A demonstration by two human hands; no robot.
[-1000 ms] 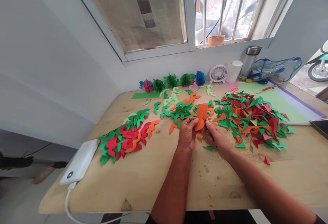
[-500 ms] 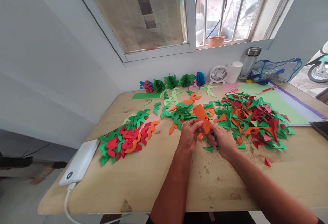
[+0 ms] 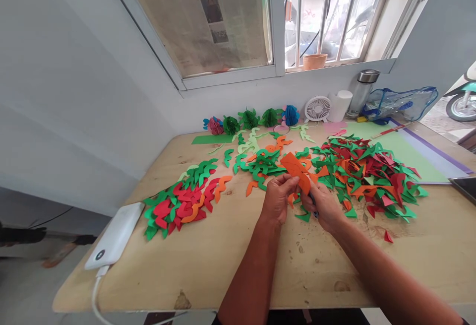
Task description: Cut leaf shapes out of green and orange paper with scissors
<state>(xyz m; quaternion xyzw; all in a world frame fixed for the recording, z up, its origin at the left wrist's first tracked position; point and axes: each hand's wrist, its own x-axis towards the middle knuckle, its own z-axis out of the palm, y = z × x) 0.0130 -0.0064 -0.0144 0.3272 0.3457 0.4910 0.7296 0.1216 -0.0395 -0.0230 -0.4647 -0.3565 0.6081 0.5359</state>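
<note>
My left hand [image 3: 279,195] pinches a piece of orange paper [image 3: 293,164] between thumb and fingers, above the table. Beside it, my right hand [image 3: 324,205] is closed on scissors [image 3: 313,201]; a dark blue handle shows between the fingers, and the blades are mostly hidden by the paper. Pencil-like lines mark the orange paper, and its lower edge is curved. Just behind my hands lies a heap of green and orange wavy cut-outs [image 3: 263,163]. To the right spreads a big pile of red, green and orange scraps [image 3: 366,173].
Red, green and orange cut-outs [image 3: 186,203] lie at the left, near a white power bank [image 3: 114,235] with a cable. Along the wall stand paper ornaments [image 3: 248,118], a small fan [image 3: 317,108], a flask [image 3: 362,94] and a clear pouch [image 3: 403,104].
The orange paper has shifted slightly right, and its lower end now curves where a cut runs. A strip of orange sticks out by the right hand's fingers. Both hands stay in about the same place.
</note>
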